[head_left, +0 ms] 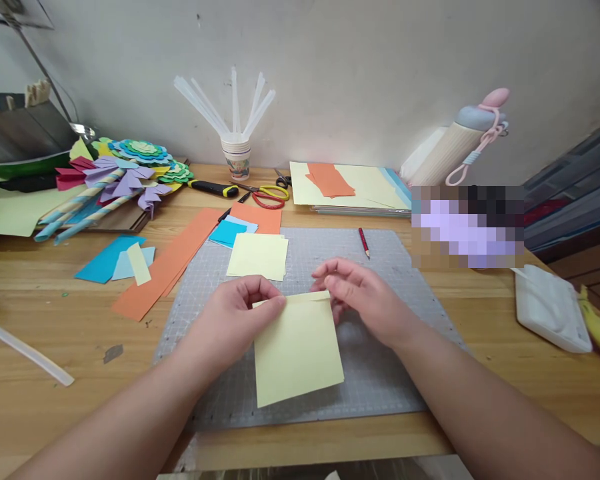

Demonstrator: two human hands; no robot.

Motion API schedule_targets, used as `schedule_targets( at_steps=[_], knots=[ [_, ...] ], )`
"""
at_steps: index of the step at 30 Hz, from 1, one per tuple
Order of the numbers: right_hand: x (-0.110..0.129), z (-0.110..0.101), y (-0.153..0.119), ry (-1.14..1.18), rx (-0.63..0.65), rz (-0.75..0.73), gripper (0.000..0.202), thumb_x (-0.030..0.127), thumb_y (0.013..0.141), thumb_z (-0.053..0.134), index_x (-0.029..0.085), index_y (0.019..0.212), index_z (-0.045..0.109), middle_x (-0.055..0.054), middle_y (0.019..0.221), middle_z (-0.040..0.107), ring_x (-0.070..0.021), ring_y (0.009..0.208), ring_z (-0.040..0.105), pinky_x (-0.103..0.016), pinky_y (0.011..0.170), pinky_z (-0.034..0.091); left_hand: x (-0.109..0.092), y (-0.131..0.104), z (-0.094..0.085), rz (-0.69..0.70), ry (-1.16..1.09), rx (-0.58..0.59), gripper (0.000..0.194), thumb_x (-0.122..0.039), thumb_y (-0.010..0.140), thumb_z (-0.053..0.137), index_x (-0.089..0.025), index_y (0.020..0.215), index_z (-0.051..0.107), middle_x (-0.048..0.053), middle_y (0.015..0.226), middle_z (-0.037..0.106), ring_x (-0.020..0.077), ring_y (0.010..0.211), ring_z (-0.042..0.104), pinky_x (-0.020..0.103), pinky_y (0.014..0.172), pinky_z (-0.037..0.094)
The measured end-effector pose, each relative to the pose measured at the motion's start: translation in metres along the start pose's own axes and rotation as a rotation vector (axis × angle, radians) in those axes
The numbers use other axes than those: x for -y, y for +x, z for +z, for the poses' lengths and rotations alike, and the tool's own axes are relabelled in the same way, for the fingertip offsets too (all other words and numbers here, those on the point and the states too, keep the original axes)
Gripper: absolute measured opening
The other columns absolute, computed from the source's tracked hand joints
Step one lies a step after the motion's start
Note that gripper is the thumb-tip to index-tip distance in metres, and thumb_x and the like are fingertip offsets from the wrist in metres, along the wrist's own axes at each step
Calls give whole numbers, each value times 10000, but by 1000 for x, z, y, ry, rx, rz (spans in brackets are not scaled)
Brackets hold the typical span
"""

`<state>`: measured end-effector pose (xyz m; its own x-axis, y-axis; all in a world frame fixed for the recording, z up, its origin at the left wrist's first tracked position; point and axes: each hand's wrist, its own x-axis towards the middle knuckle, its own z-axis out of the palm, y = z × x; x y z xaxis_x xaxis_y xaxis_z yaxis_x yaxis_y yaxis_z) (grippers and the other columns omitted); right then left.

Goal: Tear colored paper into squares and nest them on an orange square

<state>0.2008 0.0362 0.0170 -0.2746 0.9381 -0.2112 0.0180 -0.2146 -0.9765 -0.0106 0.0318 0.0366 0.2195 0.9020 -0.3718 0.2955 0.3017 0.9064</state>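
Observation:
A light yellow paper sheet (297, 353), with a narrow folded strip along its top edge, is held tilted above the grey cutting mat (390, 373). At its upper left corner my left hand (240, 313) is closed, thumb in front and fingers behind. My right hand (363, 293) is by the upper right corner, its fingers loosely curled and apart; the thumb is just above the edge and some lower fingers are partly behind the sheet. Whether they touch the paper I cannot tell. Beyond the left hand lie smaller yellow paper pieces (259, 257) on the mat.
Orange strips (173, 263), blue paper (110, 259), scissors (270, 195) and a black-yellow cutter (213, 189) lie at the left and back. A red pencil (363, 243) is on the mat. Paper cups (237, 157) hold white strips. Paper flowers (120, 173) are at left, a bottle (453, 150) at right.

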Motion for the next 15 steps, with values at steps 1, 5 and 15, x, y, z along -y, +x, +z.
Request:
schedule_targets(
  at_steps=[1,5,15],
  knots=[
    [-1,4,-1,-26,23,6,269,437,805,652,210,930,582,13,784,621,-108,612,575,-237,533,444,0,0,1,10,12,19,246,-424,705,658,-190,691,585,-29,667,594,116,591,510,227,539,366],
    [-5,13,-6,-148,56,37,198,365,802,650,192,756,565,42,638,529,-88,570,469,-218,523,357,2,-1,2,19,63,123,250,-432,743,624,-185,724,589,-24,685,574,123,638,500,235,577,353],
    [-4,20,-10,-152,72,128,164,311,777,628,187,734,530,50,608,508,-75,521,443,-201,481,339,4,2,1,-24,168,234,267,-444,762,585,-181,721,581,-40,650,510,108,602,421,234,546,298]
  ],
)
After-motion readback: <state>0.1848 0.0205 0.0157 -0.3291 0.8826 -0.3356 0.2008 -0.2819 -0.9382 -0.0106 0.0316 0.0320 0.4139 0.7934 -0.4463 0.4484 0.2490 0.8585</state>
